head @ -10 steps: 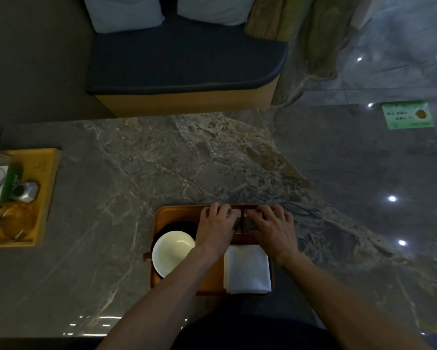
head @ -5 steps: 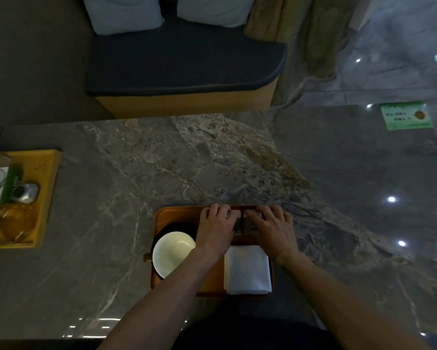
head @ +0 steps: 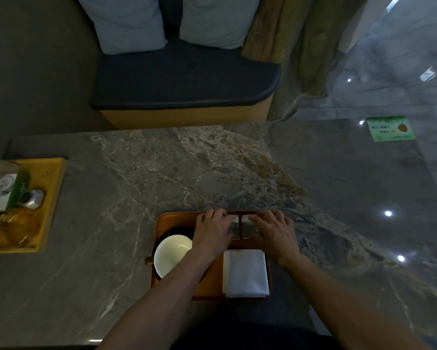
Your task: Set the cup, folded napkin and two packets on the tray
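Observation:
A brown wooden tray [head: 173, 218] lies on the marble table close to me. A white cup [head: 170, 253] stands on a dark saucer at the tray's left. A folded white napkin [head: 245, 272] lies at its right front. Two dark packets sit side by side along the tray's far edge, the left packet [head: 233, 228] under my left hand [head: 213, 232] and the right packet [head: 247, 229] under my right hand [head: 273, 233]. Both hands lie flat, fingers spread over the packets, which are mostly hidden. My left forearm crosses the cup's right rim.
A yellow wooden tray [head: 49, 198] at the table's left edge holds a glass teapot [head: 12, 228], a small metal canister [head: 33, 198] and a green-and-white box [head: 2, 190]. A green card [head: 390, 128] lies at the far right. A dark cushioned bench [head: 184, 82] stands beyond the table.
Both hands stay on the two packets at the tray's far edge, with only slight finger shifts. Cup and napkin have not moved.

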Demonstrator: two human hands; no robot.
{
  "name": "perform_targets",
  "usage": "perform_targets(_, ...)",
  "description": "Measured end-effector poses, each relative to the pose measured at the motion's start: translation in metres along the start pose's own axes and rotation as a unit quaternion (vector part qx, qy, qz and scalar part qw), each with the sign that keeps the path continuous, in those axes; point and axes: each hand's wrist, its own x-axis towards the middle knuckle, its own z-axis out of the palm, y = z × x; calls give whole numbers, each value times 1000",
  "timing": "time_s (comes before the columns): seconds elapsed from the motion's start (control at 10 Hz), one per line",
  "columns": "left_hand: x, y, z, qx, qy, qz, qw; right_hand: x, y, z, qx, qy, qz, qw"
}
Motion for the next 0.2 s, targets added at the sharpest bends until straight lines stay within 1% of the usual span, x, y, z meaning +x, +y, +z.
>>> perform_targets(0.2,1,-6,-23,-38,-27,-2,999,3,7,-24,6,-53,-4,999)
